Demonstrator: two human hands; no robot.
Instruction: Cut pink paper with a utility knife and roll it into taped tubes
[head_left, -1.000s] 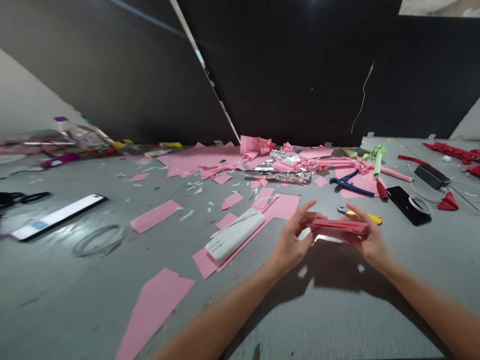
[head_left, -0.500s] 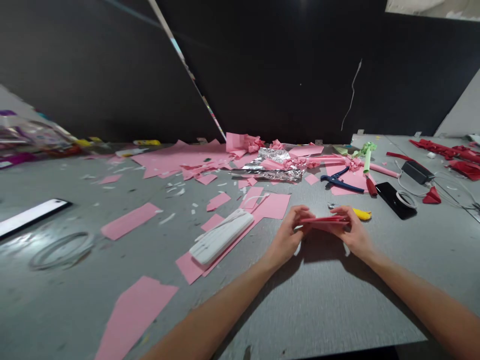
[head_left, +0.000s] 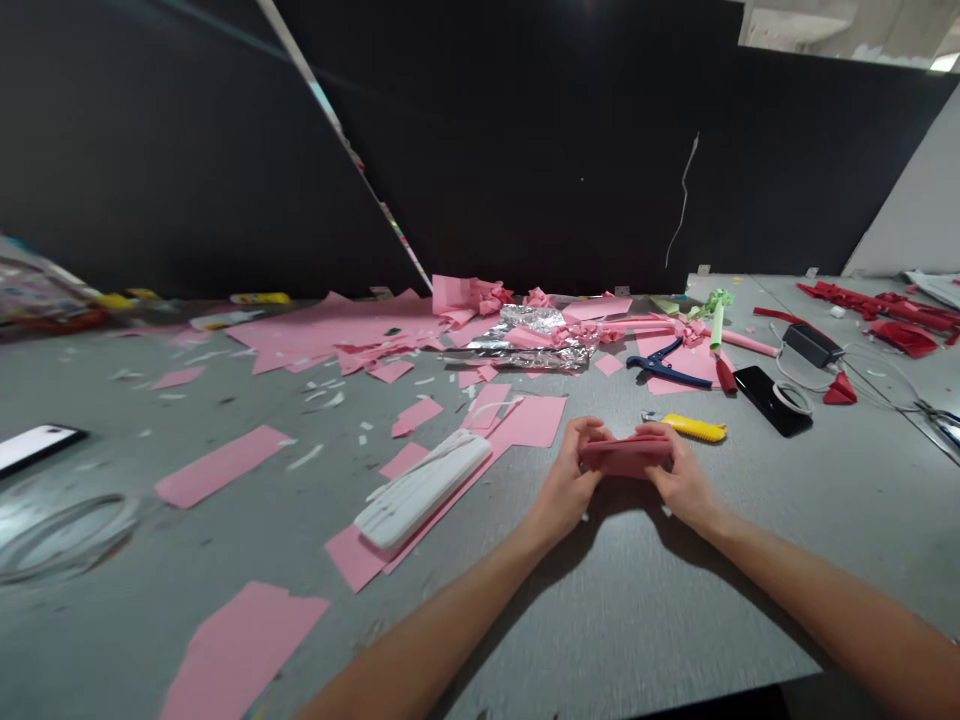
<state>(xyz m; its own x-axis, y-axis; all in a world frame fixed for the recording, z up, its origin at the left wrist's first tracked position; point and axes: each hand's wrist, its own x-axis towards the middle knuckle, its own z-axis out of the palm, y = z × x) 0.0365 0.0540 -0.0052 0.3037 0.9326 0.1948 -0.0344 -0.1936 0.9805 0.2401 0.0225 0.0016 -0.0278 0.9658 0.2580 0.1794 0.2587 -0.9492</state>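
Between my two hands is a small stack of folded pink paper (head_left: 627, 458), held just above the grey table. My left hand (head_left: 574, 465) grips its left end, with the thumb below and the fingers on top. At the right end my right hand (head_left: 679, 475) pinches it the same way. Just beyond the right hand lies a yellow utility knife (head_left: 696, 428). Left of my hands, a white flat bundle wrapped with strips (head_left: 424, 490) rests on pink paper strips (head_left: 541, 420).
Dark blue pliers-like cutters (head_left: 671, 364), crumpled foil (head_left: 536, 340) and a black phone (head_left: 772, 398) lie farther back. A black adapter (head_left: 812, 345) with white cable sits at right. Pink paper scraps (head_left: 244, 650) are scattered at left. A black panel (head_left: 510, 150) stands behind.
The folded paper is tilted so more of its broad face shows, and my hands have come slightly closer together. The whole view has shifted, uncovering more of the yellow knife.
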